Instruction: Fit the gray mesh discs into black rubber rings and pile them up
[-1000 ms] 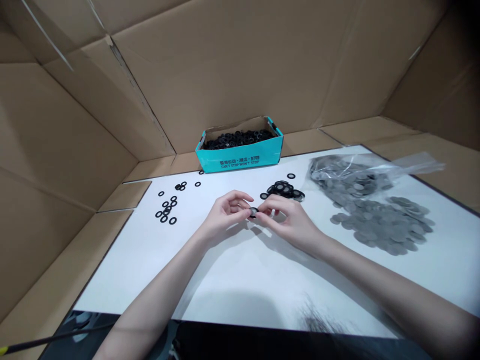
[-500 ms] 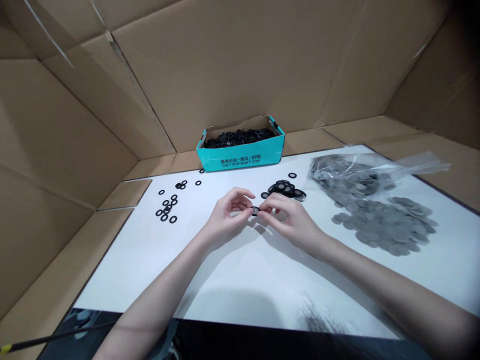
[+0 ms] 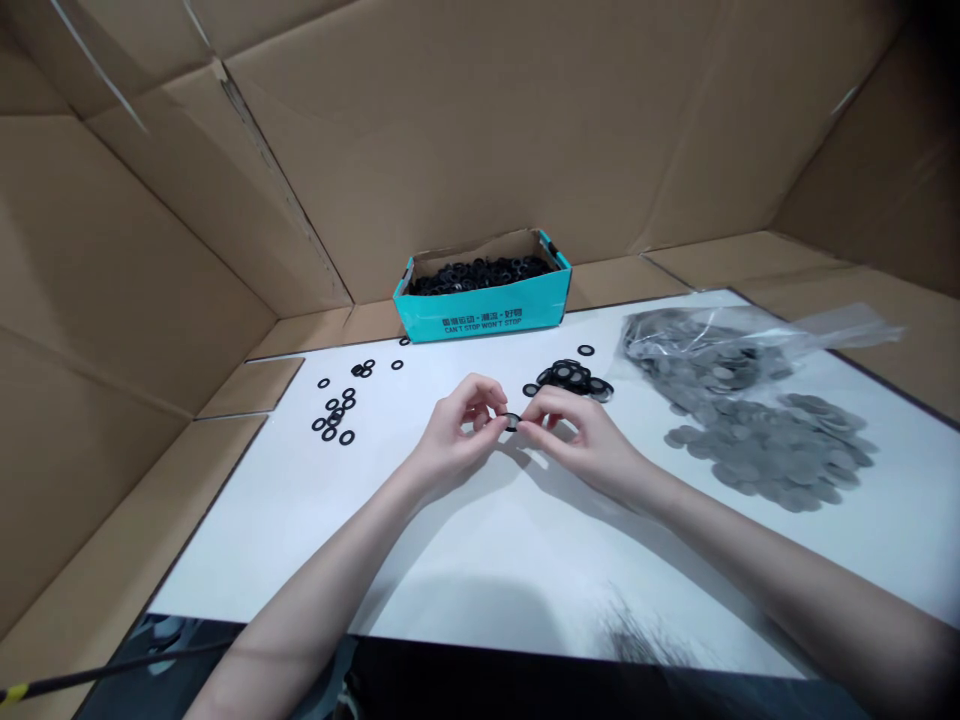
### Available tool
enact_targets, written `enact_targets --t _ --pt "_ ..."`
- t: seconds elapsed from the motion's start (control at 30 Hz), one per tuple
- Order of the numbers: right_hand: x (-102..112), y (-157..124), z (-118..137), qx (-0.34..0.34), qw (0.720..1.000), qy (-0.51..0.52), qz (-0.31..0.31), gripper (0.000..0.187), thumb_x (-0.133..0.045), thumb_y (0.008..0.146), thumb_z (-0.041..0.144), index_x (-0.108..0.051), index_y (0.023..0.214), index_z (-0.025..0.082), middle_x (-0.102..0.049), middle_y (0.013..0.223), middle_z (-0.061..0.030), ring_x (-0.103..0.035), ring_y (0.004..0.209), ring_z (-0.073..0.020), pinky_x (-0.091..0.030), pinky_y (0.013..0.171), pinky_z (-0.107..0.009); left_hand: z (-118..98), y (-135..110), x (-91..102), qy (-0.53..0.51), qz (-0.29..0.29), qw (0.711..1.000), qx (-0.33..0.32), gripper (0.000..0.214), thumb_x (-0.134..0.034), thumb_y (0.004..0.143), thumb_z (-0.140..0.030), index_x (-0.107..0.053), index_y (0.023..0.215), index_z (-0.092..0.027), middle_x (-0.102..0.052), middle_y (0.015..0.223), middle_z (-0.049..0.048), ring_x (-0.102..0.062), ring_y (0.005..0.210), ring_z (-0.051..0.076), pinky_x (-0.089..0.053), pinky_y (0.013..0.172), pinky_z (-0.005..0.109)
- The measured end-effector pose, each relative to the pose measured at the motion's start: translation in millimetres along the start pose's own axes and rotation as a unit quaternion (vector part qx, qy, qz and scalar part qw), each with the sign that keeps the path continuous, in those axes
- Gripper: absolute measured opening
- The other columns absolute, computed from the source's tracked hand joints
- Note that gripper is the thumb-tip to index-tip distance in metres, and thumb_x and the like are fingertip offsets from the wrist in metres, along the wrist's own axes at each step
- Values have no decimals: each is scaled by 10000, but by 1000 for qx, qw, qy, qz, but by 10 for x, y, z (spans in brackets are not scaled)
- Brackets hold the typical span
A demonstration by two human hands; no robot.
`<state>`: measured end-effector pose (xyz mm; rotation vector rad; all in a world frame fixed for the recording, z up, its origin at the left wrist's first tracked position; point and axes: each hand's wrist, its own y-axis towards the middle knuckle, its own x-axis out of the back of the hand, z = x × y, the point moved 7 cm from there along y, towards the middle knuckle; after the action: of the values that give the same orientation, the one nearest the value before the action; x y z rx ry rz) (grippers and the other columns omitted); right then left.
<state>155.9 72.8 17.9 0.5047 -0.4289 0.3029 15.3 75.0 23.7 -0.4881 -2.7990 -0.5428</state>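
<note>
Between both hands, just above the white tabletop (image 3: 450,545), is a black ring with a grey mesh disc (image 3: 512,423) in it. My left hand (image 3: 466,425) pinches its left edge between thumb and fingers. The right edge is pinched by my right hand (image 3: 574,430). Just beyond the right hand lies a pile of black rings with grey discs (image 3: 568,376). Loose black rings (image 3: 334,420) are scattered on the left. A heap of grey discs (image 3: 780,450) spreads out on the right.
A turquoise box (image 3: 487,318) full of black rings stands at the back. Behind the disc heap lies a clear plastic bag (image 3: 697,345) of grey discs. Cardboard walls (image 3: 480,130) enclose the back and sides. One ring (image 3: 586,350) lies apart near the pile.
Both hands hold the ring in nearly the same place. The left fingers have curled slightly closer to the ring; little else differs.
</note>
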Motion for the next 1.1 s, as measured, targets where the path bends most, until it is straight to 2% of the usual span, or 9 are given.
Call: enact_targets --t 0.27,0.47,0.73,1.1 --pt "-14 -6 -16 -6 1000 9 18 168 -577 889 233 -611 730 192 -587 767 -27 -547 734 -150 -411 618 -261 -42 7 24 69 37 997 -26 93 -591 854 -166 -533 924 -187 -558 894 4 -458 683 84 -367 647 232" --pt "-15 -3 -36 -10 1000 15 20 164 -575 889 227 -597 730 196 -583 774 -26 -544 743 -154 -411 639 -274 -21 4 24 84 16 995 -41 99 -574 839 -138 -527 912 -185 -537 841 -17 -409 639 78 -347 611 228" --pt "-27 -7 -47 4 1000 14 16 157 -573 883 210 -592 728 192 -580 765 -24 -546 734 -149 -408 644 -277 -72 16 16 94 47 993 -45 100 -575 839 -132 -532 914 -183 -553 840 -19 -455 667 77 -362 639 227" --pt "-23 -10 -17 19 1000 2 9 157 -567 877 179 -585 721 193 -567 761 -21 -546 738 -153 -400 635 -276 -115 -1 -16 126 47 990 -54 108 -531 834 -88 -527 884 -184 -561 835 -15 -521 725 92 -398 676 234"
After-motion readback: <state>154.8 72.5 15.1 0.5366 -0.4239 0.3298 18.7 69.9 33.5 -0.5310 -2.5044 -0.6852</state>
